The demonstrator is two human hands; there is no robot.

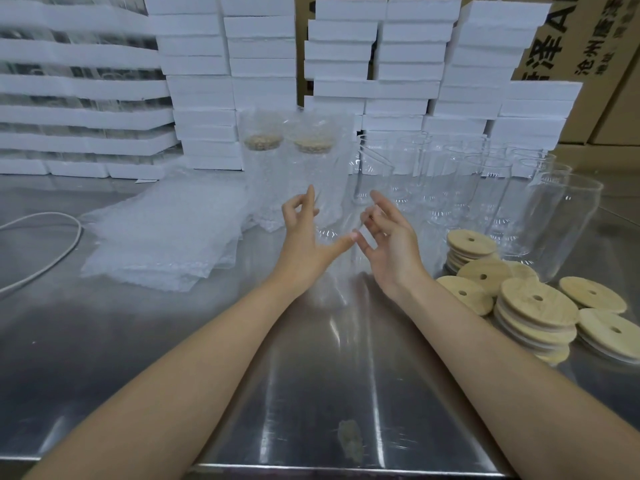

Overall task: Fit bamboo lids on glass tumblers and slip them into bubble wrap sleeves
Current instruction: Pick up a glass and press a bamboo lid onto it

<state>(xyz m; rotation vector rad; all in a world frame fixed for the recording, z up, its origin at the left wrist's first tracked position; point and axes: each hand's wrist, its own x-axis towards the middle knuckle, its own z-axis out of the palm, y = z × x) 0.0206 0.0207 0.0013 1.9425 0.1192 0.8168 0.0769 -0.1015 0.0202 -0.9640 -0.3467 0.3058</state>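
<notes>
Over steel table (145,341), left hand (304,240), right hand (389,245) — fingertips nearly meeting

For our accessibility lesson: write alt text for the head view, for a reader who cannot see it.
A person's left hand and right hand hover, fingers half curled, over a steel table, before two lidded tumblers in bubble wrap sleeves. Flat bubble wrap sleeves lie to the left; bare glass tumblers and bamboo lids to the right.

Count: 2 sleeved tumblers (258,174), lids on. Bare glass tumblers (564,220) — a dozen or more, overlap blocks an exact number. Loose bamboo lids (536,299) — about 7 tops visible, stacks hide the rest. 1 pile of bubble wrap sleeves (162,237), uncountable. White foam blocks (204,88): dozens. 1 cable (65,251).
</notes>
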